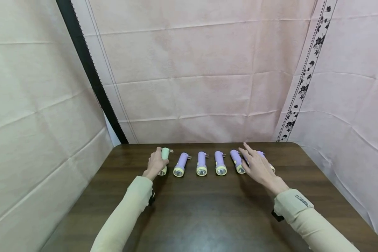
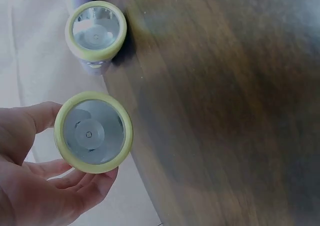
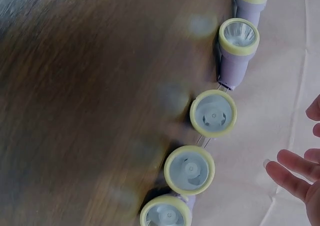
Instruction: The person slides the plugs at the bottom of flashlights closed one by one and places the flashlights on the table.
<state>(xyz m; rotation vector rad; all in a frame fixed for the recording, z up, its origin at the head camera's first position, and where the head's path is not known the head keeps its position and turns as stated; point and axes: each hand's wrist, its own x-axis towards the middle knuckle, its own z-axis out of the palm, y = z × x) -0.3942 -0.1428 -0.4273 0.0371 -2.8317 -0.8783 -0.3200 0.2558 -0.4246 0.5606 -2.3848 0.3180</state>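
My left grip (image 1: 155, 163) curled round the green flashlight (image 1: 165, 154) — nine-o'clock end of the row on the counter (image 1: 204, 213). Purple flashlights (image 1: 201, 162) toward three o'clock — my right grip (image 1: 257, 168) spread wide near the last.

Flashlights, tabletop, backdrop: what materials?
Flashlights: likely hard plastic, smooth, evenly coloured shells. Lenses: clear plastic or glass, can't tell; reflector shows through.
Tabletop: wood or wood-look laminate, semi-gloss; grain streaks, soft reflections.
Backdrop: probably fabric, matte; fold creases.

Brown wooden table (image 1: 189, 217) gleaming along the near side, creased pale cloth (image 1: 195, 98) hanging beyond, black band (image 1: 93, 70) left, flowered border (image 1: 308, 70) far right!
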